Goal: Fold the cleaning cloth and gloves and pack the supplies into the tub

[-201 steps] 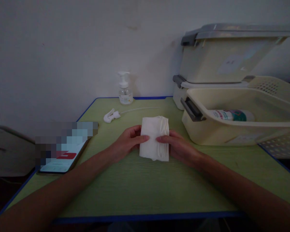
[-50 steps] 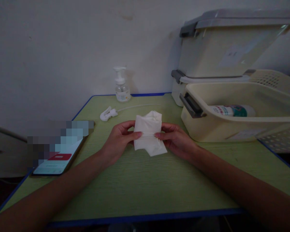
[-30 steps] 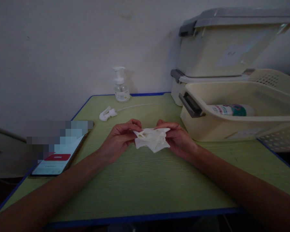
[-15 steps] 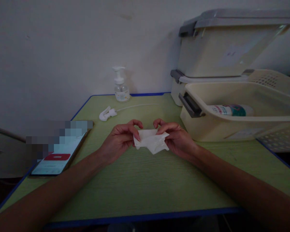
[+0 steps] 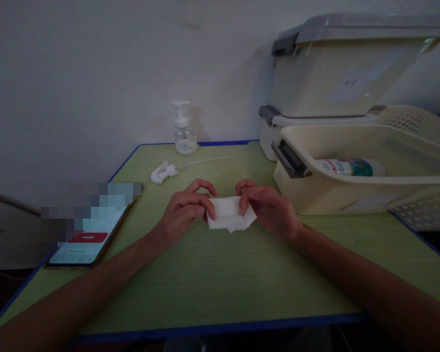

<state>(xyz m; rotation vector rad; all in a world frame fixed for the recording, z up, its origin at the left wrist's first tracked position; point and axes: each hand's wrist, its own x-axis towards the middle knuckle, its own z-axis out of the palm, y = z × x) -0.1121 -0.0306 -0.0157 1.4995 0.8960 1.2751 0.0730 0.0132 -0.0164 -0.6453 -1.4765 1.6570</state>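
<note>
A small white tissue (image 5: pixel 226 210), folded over on itself, is held between both hands above the middle of the green table (image 5: pixel 212 283). My left hand (image 5: pixel 185 210) pinches its left end, thumb and forefinger pressed on it. At the right end, my right hand (image 5: pixel 267 205) grips it with fingertips bent over the top face. A loose corner of the tissue hangs below the fold. Beyond the hands lies a white spray trigger head (image 5: pixel 164 172) with a long thin tube.
A clear pump bottle (image 5: pixel 185 137) stands by the wall. To the left lies a phone (image 5: pixel 91 234) with a lit screen. On the right, an open cream basket (image 5: pixel 326 195) holds a white bottle (image 5: pixel 346 166), with a lidded storage box (image 5: pixel 322 78) stacked behind.
The tissue's upper part has been folded down into a flatter, neater strip. My right fingers have shifted onto its front face, and the ragged edge is now mostly beneath.
</note>
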